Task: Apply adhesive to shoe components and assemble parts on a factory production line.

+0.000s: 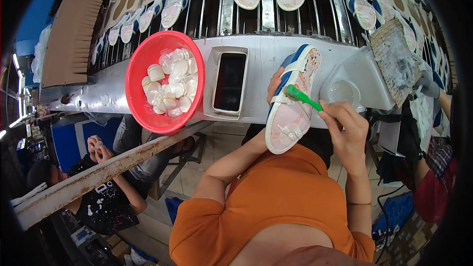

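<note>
I hold a white and blue sandal with white straps [303, 103] between my two hands, in front of my orange shirt [271, 192]. My left hand [274, 86] is wrapped around its left side; the rest of that grip is hidden behind the sole. My right hand [347, 128] pinches a small green-handled brush [305, 98] between thumb and fingers, coming in from the right, its head against the middle strap.

The sandal's far end lies over the grey metal table [261, 81], and its near end juts past the table's near edge toward my shirt; I cannot tell whether the sole touches the metal. To its left, a bare strip of table runs up to a white rectangular box with a dark inside [209, 76], with a round red plastic basin [135, 93] just beyond. To its right, only a narrow gap separates it from a translucent whitish plastic container [362, 76]. Past the table's far edge run metal conveyor rollers [267, 17].
</note>
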